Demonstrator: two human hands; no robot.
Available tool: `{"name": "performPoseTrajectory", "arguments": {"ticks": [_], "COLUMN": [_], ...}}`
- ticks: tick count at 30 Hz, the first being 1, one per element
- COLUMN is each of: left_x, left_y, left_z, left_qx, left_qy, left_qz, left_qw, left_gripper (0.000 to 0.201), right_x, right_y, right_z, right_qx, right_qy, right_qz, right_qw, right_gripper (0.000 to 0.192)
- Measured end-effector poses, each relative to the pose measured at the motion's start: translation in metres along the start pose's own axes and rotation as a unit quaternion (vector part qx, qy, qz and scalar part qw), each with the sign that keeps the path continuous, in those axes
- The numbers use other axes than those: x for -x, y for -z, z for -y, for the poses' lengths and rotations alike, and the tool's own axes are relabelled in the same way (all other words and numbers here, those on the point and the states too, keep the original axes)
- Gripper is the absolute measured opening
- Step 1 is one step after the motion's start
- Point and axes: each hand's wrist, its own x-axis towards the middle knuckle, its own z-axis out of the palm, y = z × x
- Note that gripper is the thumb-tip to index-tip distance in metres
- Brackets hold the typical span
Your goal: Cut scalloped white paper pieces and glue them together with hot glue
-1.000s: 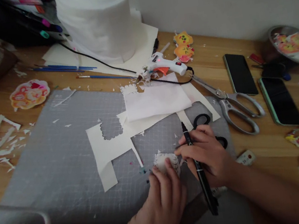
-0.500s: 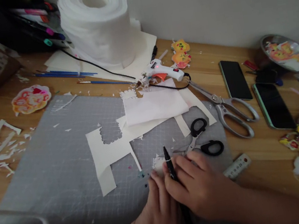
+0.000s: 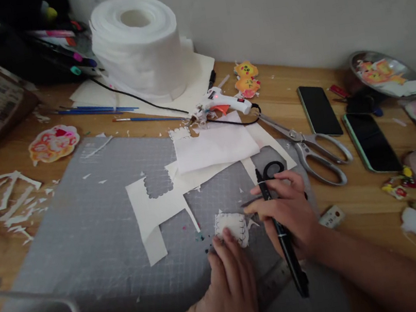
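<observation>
A small cream paper piece (image 3: 232, 228) with a wavy, dark-marked border lies on the grey cutting mat (image 3: 96, 219). My left hand (image 3: 223, 284) rests its outstretched fingertips on the near edge of that piece. In my right hand (image 3: 289, 211), to the right of the paper, a black marker pen (image 3: 283, 238) is gripped, its tip end pointing up and away. Black-handled scissors (image 3: 273, 168) lie partly hidden beneath this hand. Further left is a larger cut sheet of cream paper (image 3: 160, 205) with a scalloped notch. A metal ruler (image 3: 332, 216) shows beside my right wrist.
Behind the mat are a white glue gun (image 3: 229, 99), a folded white cloth (image 3: 214, 147) and a big white roll (image 3: 137, 52). Large metal scissors (image 3: 320, 152) and two phones (image 3: 319, 109) lie at right. Paper scraps (image 3: 15, 200) litter the left.
My right hand has moved right and up with the marker, away from the small paper piece, which now shows more fully. The left hand stays near it. The view has shifted slightly.
</observation>
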Motion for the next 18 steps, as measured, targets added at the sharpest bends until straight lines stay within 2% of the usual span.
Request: {"name": "performPoseTrajectory", "arguments": {"ticks": [2,4,6,10,13,18], "left_x": [-0.001,-0.002,-0.002,0.001,0.003,0.002], "left_y": [-0.002,-0.001,0.001,0.003,0.000,-0.001], "left_z": [-0.001,-0.002,-0.001,-0.002,-0.006,-0.008], "left_qx": [0.004,0.009,0.016,0.026,0.028,0.027], "left_qy": [0.013,0.024,0.026,-0.003,0.028,0.031], "left_qz": [-0.016,-0.022,-0.005,0.039,-0.001,-0.012], "left_qw": [1.000,0.999,1.000,0.999,0.999,0.999], "left_gripper": [0.042,0.042,0.042,0.042,0.042,0.045], "right_x": [0.000,0.000,0.000,0.002,0.004,0.003], "right_y": [-0.002,-0.004,-0.006,-0.010,-0.013,-0.013], "right_z": [-0.002,0.002,0.010,0.028,0.031,0.018], "right_qx": [-0.015,-0.025,-0.018,0.053,0.091,-0.022], "right_qy": [0.000,0.025,0.051,0.075,0.090,0.036], "right_qz": [-0.014,0.018,0.052,0.065,0.057,0.034], "right_qw": [1.000,0.999,0.997,0.994,0.990,0.999], "right_gripper": [0.017,0.018,0.021,0.024,0.025,0.019]}}
